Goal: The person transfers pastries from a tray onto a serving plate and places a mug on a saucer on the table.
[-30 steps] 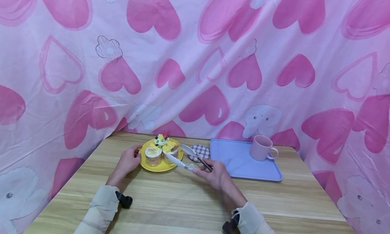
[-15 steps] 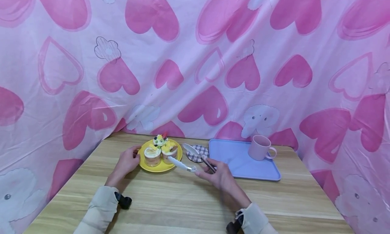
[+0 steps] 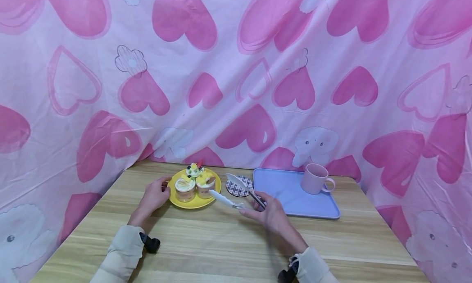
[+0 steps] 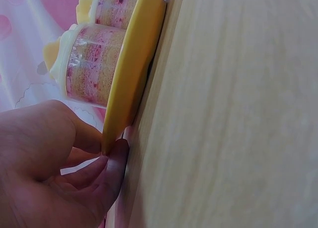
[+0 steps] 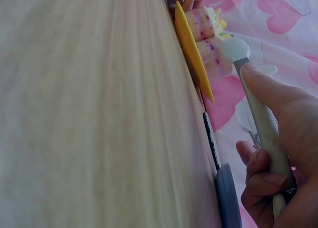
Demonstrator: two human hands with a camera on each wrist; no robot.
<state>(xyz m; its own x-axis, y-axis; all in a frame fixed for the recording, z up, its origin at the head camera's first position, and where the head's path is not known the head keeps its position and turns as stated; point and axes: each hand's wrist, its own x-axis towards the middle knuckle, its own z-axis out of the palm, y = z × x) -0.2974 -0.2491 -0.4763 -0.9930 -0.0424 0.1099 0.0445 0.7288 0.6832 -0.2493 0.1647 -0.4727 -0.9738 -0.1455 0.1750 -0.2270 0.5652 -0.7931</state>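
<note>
My left hand [image 3: 154, 196] pinches the left rim of a yellow plate [image 3: 195, 202], thumb above and fingers below, as the left wrist view shows. On the plate stand three dessert cups: a front-left layered cake cup [image 4: 94, 64], a front-right cup [image 3: 205, 184] with yellow fruit, and a rear cup [image 3: 194, 170] with a red piece on top. My right hand [image 3: 272, 213] grips a pair of tongs [image 3: 221, 198] with pale tips and metal arms. The tongs are spread apart above the table, just right of the plate, with nothing between their tips.
A round checked coaster [image 3: 236, 189] lies between the plate and a blue tray [image 3: 295, 205]. A pink mug [image 3: 315, 179] stands on the tray's right part, handle to the right. A pink heart-print cloth [image 3: 236, 70] hangs behind the wooden table [image 3: 214, 246].
My right hand and the spread tongs have moved to the right, away from the dessert cups. My left hand stays on the plate's rim.
</note>
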